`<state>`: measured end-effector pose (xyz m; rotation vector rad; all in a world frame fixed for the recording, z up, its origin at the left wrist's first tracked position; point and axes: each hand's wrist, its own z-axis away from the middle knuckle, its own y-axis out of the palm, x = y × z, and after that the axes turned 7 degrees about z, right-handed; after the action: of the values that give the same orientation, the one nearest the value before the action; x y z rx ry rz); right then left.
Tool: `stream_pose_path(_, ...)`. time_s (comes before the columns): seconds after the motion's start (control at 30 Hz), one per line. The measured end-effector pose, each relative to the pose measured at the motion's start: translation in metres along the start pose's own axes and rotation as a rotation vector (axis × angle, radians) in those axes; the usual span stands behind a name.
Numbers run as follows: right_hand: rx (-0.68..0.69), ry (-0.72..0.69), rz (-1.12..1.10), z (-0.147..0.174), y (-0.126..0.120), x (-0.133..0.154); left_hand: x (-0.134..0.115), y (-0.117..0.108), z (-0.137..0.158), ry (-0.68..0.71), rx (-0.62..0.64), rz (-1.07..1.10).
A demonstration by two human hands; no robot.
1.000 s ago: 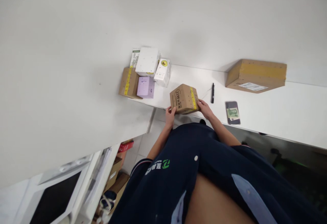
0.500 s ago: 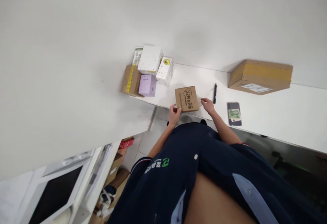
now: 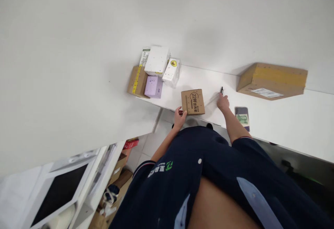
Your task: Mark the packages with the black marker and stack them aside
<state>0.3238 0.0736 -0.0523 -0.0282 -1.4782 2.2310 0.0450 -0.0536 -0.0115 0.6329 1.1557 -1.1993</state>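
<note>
A small brown cardboard box (image 3: 193, 101) with "22" and Chinese characters printed on top sits near the table's front edge. My left hand (image 3: 180, 119) grips its front left corner, thumb on the near edge and fingers along the left side. To the right of the box, my right hand (image 3: 223, 102) is closed around the lower part of a black pen (image 3: 221, 90), whose upper end sticks out beyond the fingers. A faint, see-through strip lies between the box and this hand; I cannot make out what it is.
A larger taped carton (image 3: 271, 81) with a white label stands at the back right. A dark flat item with a green banknote (image 3: 243, 119) lies near the front edge. At left are white boxes (image 3: 157, 60), a purple box (image 3: 153, 87) and a yellow-taped carton (image 3: 137, 81).
My right hand has moved right and away from me, from beside the small box onto the pen, and closed on it. My left hand stays at the box corner.
</note>
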Motion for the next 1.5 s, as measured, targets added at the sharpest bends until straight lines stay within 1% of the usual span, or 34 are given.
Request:
stream_pose_path(0.03, 0.021, 0.005, -0.085, -0.001, 0.000, 0.003, 0.003, 0.000, 0.000, 0.006, -0.002, -0.009)
stream_pose_path(0.1, 0.066, 0.040, -0.326, 0.001, -0.001, 0.006, 0.009, 0.000, 0.001, 0.029, -0.009, -0.037)
stream_pose_path(0.17, 0.120, 0.088, -0.587, 0.007, -0.002, 0.008, 0.014, -0.001, 0.003, 0.092, -0.024, -0.103)
stream_pose_path(0.23, 0.165, 0.100, -0.859, 0.016, -0.006, 0.007, 0.016, -0.003, 0.005, 0.217, -0.046, -0.212)
stream_pose_path(0.3, 0.180, 0.044, -1.132, 0.027, -0.012, 0.005, 0.015, -0.004, 0.006, 0.381, -0.060, -0.342)
stream_pose_path(0.33, 0.170, 0.003, -1.233, 0.032, -0.015, 0.005, 0.013, -0.004, 0.006, 0.466, -0.057, -0.408)
stream_pose_path(0.37, 0.144, -0.041, -1.281, 0.037, -0.019, 0.006, 0.011, -0.003, 0.006, 0.544, -0.045, -0.471)
stream_pose_path(0.43, 0.041, -0.112, -1.293, 0.045, -0.028, 0.011, 0.006, 0.000, 0.006, 0.668, 0.018, -0.592)
stream_pose_path(0.5, -0.108, -0.163, -1.271, 0.053, -0.038, 0.022, 0.000, 0.006, 0.005, 0.747, 0.115, -0.713)
stream_pose_path(0.57, -0.244, -0.234, -1.249, 0.061, -0.048, 0.037, -0.005, 0.012, 0.006, 0.784, 0.207, -0.824)
stream_pose_path(0.63, -0.310, -0.323, -1.238, 0.073, -0.058, 0.052, -0.010, 0.017, 0.007, 0.791, 0.255, -0.909)
stream_pose_path(0.7, -0.289, -0.390, -1.231, 0.085, -0.063, 0.066, -0.014, 0.019, 0.008, 0.780, 0.270, -0.962)
stream_pose_path(0.77, -0.196, -0.421, -1.227, 0.096, -0.061, 0.078, -0.018, 0.020, 0.009, 0.760, 0.281, -0.990)
stream_pose_path(0.87, -0.006, -0.428, -1.218, 0.106, -0.048, 0.092, -0.023, 0.021, 0.010, 0.722, 0.282, -1.004)
stream_pose_path(0.93, 0.052, -0.424, -1.179, 0.107, -0.036, 0.098, -0.025, 0.023, 0.009, 0.696, 0.268, -1.007)
stream_pose_path(0.97, 0.043, -0.426, -1.143, 0.107, -0.030, 0.101, -0.026, 0.023, 0.009, 0.686, 0.261, -1.009)
stream_pose_path(1.07, -0.057, -0.457, -1.027, 0.106, -0.017, 0.103, -0.026, 0.024, 0.009, 0.670, 0.257, -1.018)
stream_pose_path(1.1, -0.068, -0.464, -1.012, 0.106, -0.014, 0.103, -0.026, 0.025, 0.009, 0.666, 0.259, -1.023)
stream_pose_path(1.27, 0.055, -0.450, -1.070, 0.107, -0.009, 0.099, -0.025, 0.024, 0.010, 0.649, 0.262, -1.039)
stream_pose_path(1.3, 0.044, -0.470, -1.047, 0.108, -0.009, 0.099, -0.024, 0.024, 0.010, 0.650, 0.261, -1.039)
stream_pose_path(1.4, -0.061, -0.540, -0.907, 0.112, -0.011, 0.099, -0.022, 0.025, 0.010, 0.649, 0.259, -1.036)
stream_pose_path(1.5, -0.118, -0.540, -0.816, 0.116, -0.011, 0.100, -0.020, 0.025, 0.009, 0.648, 0.257, -1.024)
